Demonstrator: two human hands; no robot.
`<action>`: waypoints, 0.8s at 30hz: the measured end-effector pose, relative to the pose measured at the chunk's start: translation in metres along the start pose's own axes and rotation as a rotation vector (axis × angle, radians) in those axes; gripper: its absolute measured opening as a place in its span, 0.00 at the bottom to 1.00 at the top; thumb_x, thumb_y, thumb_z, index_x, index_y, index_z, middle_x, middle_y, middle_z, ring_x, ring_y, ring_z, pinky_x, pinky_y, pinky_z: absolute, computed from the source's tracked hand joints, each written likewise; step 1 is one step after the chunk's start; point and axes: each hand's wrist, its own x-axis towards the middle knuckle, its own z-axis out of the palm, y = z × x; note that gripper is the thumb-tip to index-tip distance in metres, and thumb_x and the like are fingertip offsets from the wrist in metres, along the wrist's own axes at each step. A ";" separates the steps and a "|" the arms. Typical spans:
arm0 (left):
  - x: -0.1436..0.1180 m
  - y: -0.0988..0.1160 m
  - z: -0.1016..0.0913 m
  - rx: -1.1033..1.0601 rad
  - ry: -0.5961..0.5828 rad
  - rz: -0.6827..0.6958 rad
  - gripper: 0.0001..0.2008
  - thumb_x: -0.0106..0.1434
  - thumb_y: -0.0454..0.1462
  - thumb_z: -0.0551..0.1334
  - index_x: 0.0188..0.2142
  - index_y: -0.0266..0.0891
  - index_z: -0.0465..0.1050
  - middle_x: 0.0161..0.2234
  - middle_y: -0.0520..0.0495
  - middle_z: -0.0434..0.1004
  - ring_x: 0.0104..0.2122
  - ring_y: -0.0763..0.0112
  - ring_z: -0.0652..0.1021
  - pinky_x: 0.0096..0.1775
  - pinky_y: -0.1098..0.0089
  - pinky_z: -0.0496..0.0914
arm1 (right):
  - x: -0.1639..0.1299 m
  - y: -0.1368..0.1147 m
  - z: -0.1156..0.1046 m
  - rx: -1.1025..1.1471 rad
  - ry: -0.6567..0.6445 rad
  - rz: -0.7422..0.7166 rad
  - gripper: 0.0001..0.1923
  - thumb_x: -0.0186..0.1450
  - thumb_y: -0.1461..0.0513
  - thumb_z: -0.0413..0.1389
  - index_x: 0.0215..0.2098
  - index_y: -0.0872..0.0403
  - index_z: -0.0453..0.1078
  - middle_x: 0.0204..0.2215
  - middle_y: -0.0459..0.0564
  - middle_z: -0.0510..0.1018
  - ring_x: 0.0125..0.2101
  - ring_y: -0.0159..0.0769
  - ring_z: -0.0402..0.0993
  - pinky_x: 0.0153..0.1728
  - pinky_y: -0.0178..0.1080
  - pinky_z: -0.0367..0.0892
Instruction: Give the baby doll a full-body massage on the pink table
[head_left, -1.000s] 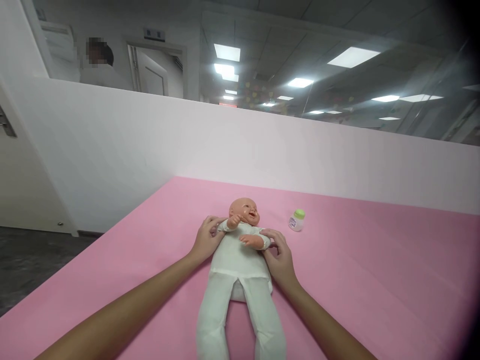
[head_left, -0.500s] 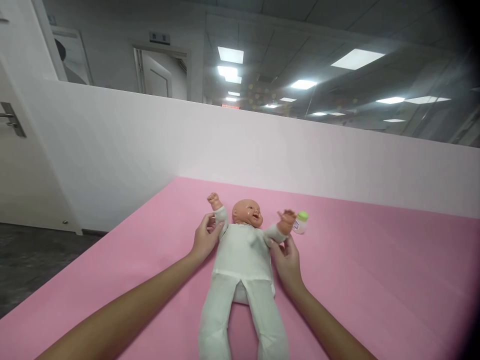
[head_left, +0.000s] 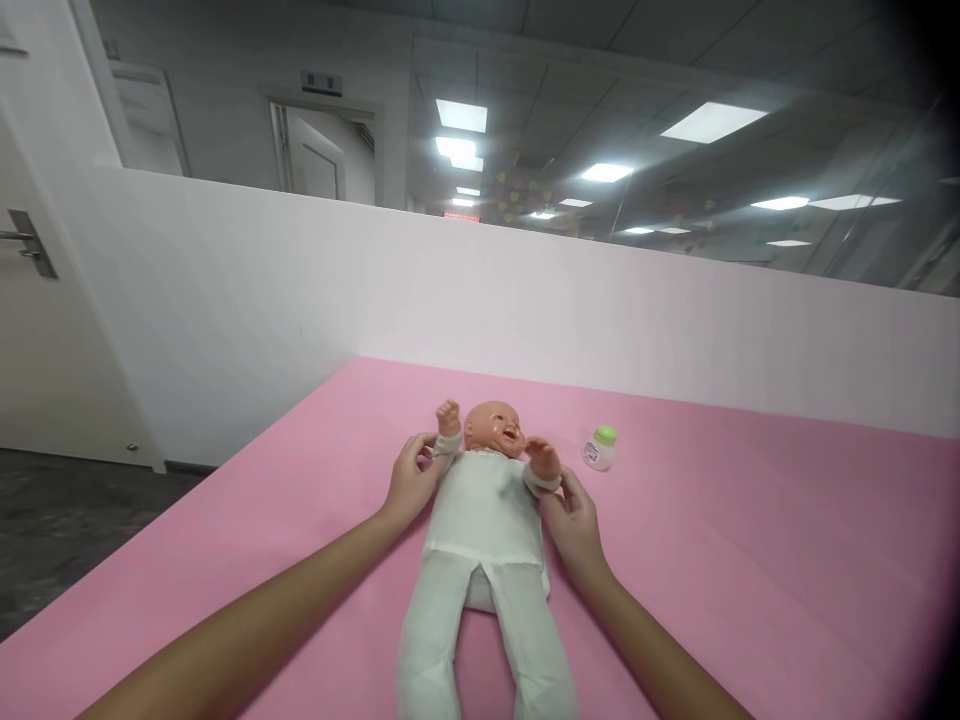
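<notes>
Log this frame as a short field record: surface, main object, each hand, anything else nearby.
surface: pink mat against a white partition wall
main object: baby doll in white clothes, lying face up, arms raised
left hand: grips the doll's arm by the sleeve
right hand: grips the doll's other arm by the sleeve
nearby: small bottle with green cap, upright, apart from the doll
</notes>
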 end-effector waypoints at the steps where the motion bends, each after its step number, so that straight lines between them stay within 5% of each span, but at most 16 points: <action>1: 0.001 -0.002 0.000 -0.027 0.017 -0.036 0.13 0.64 0.44 0.64 0.45 0.42 0.74 0.42 0.46 0.77 0.40 0.64 0.76 0.41 0.66 0.69 | 0.001 0.000 0.000 0.059 0.038 0.055 0.16 0.65 0.54 0.61 0.49 0.50 0.73 0.43 0.51 0.80 0.43 0.43 0.76 0.42 0.43 0.72; 7: 0.003 -0.014 0.000 -0.180 0.076 -0.196 0.17 0.66 0.51 0.63 0.44 0.41 0.69 0.43 0.44 0.78 0.42 0.63 0.78 0.42 0.65 0.71 | 0.006 0.008 -0.001 0.266 0.230 0.206 0.27 0.61 0.47 0.65 0.53 0.49 0.70 0.43 0.50 0.80 0.37 0.40 0.77 0.35 0.40 0.74; 11: 0.003 -0.015 0.000 -0.197 0.050 -0.182 0.18 0.66 0.51 0.63 0.46 0.42 0.68 0.47 0.43 0.79 0.45 0.62 0.79 0.44 0.64 0.72 | 0.006 0.013 -0.001 0.238 0.263 0.148 0.27 0.61 0.47 0.64 0.54 0.48 0.69 0.46 0.50 0.80 0.44 0.42 0.77 0.41 0.41 0.75; 14: 0.000 -0.008 0.000 -0.154 0.031 -0.132 0.15 0.67 0.48 0.62 0.47 0.43 0.69 0.46 0.45 0.79 0.45 0.62 0.79 0.45 0.65 0.71 | 0.003 0.012 -0.001 0.127 0.185 0.087 0.22 0.62 0.49 0.64 0.51 0.50 0.72 0.45 0.51 0.80 0.44 0.44 0.77 0.43 0.43 0.74; 17: -0.003 0.001 0.001 -0.014 -0.043 0.015 0.10 0.66 0.40 0.61 0.46 0.44 0.72 0.43 0.47 0.79 0.43 0.63 0.78 0.43 0.65 0.70 | -0.001 0.007 -0.001 -0.120 -0.033 -0.125 0.15 0.64 0.57 0.62 0.49 0.49 0.76 0.45 0.53 0.79 0.47 0.47 0.74 0.48 0.48 0.73; 20: -0.006 0.009 0.002 0.179 -0.136 0.214 0.13 0.61 0.31 0.59 0.44 0.45 0.76 0.43 0.47 0.77 0.45 0.60 0.75 0.45 0.63 0.69 | -0.003 0.003 -0.002 -0.378 -0.206 -0.410 0.22 0.63 0.66 0.57 0.53 0.42 0.78 0.50 0.52 0.76 0.53 0.48 0.68 0.55 0.53 0.68; 24: -0.006 0.010 0.000 0.254 -0.170 0.255 0.18 0.58 0.28 0.57 0.44 0.45 0.77 0.43 0.46 0.76 0.45 0.59 0.73 0.45 0.61 0.68 | -0.003 0.001 -0.002 -0.465 -0.220 -0.493 0.28 0.63 0.70 0.53 0.56 0.39 0.75 0.50 0.51 0.74 0.53 0.48 0.67 0.55 0.54 0.69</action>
